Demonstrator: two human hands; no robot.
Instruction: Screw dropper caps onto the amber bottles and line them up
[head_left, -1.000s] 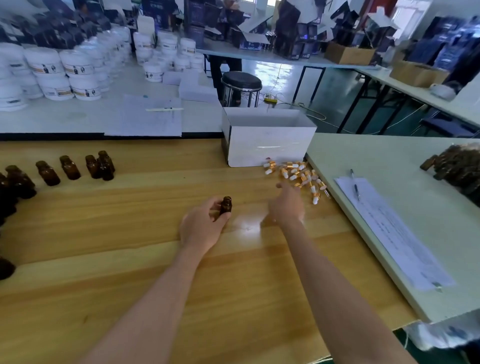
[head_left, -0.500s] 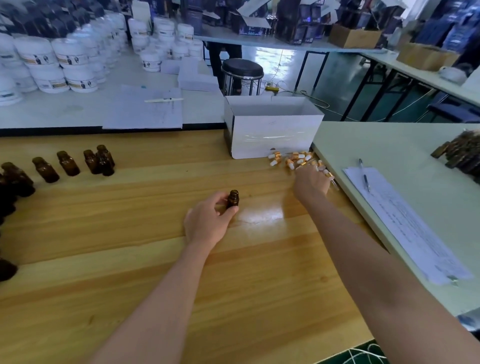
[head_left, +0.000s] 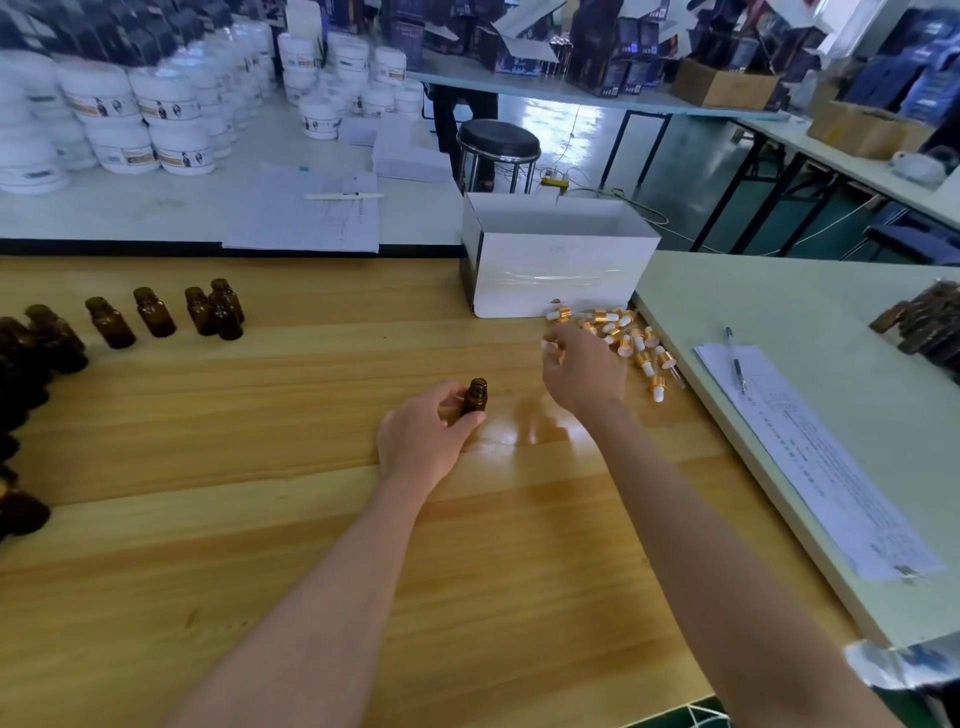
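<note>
My left hand (head_left: 423, 434) grips a small open amber bottle (head_left: 475, 397), upright on the wooden table (head_left: 260, 545). To its right my right hand (head_left: 584, 371) hovers with curled fingers pinching a white-tipped dropper cap (head_left: 549, 347). Just beyond it lies a pile of gold-and-white dropper caps (head_left: 631, 340). Several uncapped amber bottles (head_left: 156, 312) stand in a loose row at the far left, with more bottles (head_left: 31, 353) crowded at the left edge.
A white open box (head_left: 556, 270) stands behind the cap pile. A pale table (head_left: 831, 312) at right holds a paper sheet (head_left: 815, 457), a pen (head_left: 735, 358) and dark bottles (head_left: 930, 322). White jars (head_left: 130, 114) and papers (head_left: 306, 213) fill the table behind.
My right hand reached into the cap pile, then drew back toward the bottle with a cap pinched in its fingers. My left hand kept holding the bottle in place.
</note>
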